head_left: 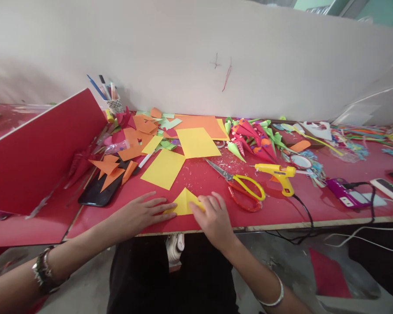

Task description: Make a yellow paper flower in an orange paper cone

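By the left hand (148, 211), fingers slightly apart, the left corner of a folded yellow paper triangle (184, 202) is touched; its right side is covered by the right hand (214, 219), fingers bent, whether pinching cannot be told. Its long base is set between both, along the front of the flat red tabletop (269, 213).

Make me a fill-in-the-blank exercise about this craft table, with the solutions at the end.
1. The left hand and right hand touch a folded ____ paper sheet.
2. The yellow glue gun with a black cord lies to the ____ of the red-and-yellow-handled metal scissors.
3. Pointed ____ paper scraps lie on the flat black phone.

Missing words: yellow; right; orange.
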The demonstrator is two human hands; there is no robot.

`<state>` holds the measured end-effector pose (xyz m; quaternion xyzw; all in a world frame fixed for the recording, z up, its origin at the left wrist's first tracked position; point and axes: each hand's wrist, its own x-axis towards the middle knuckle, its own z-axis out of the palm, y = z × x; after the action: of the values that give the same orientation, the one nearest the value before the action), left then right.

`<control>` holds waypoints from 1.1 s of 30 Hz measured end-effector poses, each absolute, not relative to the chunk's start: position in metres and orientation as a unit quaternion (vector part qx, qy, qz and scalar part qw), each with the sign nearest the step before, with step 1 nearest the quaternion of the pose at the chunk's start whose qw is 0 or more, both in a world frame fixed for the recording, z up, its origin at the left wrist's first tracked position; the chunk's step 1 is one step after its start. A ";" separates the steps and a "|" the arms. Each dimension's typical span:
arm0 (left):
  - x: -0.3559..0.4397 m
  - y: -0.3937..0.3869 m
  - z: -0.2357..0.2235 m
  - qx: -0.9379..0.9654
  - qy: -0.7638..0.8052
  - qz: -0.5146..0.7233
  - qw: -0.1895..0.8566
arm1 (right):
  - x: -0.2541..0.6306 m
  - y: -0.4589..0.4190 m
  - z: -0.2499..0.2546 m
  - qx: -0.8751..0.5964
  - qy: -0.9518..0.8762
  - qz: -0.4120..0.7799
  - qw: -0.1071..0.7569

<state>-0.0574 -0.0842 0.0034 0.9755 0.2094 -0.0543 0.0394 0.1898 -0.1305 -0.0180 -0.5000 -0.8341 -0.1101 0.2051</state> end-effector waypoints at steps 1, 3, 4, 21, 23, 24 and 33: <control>-0.057 -0.085 0.003 0.975 0.212 -0.057 0.044 | 0.188 -0.133 -0.018 -0.462 -0.857 -0.107 0.205; -0.056 -0.085 0.002 0.973 0.219 -0.059 0.050 | 0.185 -0.136 -0.020 -0.411 -0.885 -0.078 0.202; -0.055 -0.086 0.001 0.971 0.223 -0.060 0.052 | 0.184 -0.137 -0.020 -0.403 -0.890 -0.061 0.202; -0.085 -0.095 0.010 0.954 0.274 -0.072 0.098 | 0.239 -0.151 -0.014 -0.508 -0.838 0.018 0.199; -0.086 -0.094 0.008 0.955 0.270 -0.070 0.101 | 0.244 -0.154 -0.016 -0.511 -0.835 0.015 0.203; -0.087 -0.094 0.007 0.955 0.269 -0.069 0.101 | 0.246 -0.155 -0.018 -0.513 -0.834 0.014 0.204; -0.080 -0.098 0.020 0.955 0.273 -0.048 0.102 | 0.251 -0.155 -0.019 -0.557 -0.797 0.041 0.229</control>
<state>-0.0798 -0.0982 0.0198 0.9554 0.2729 -0.0479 0.1023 0.2511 -0.1552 -0.0194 -0.5567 -0.7975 0.0409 0.2288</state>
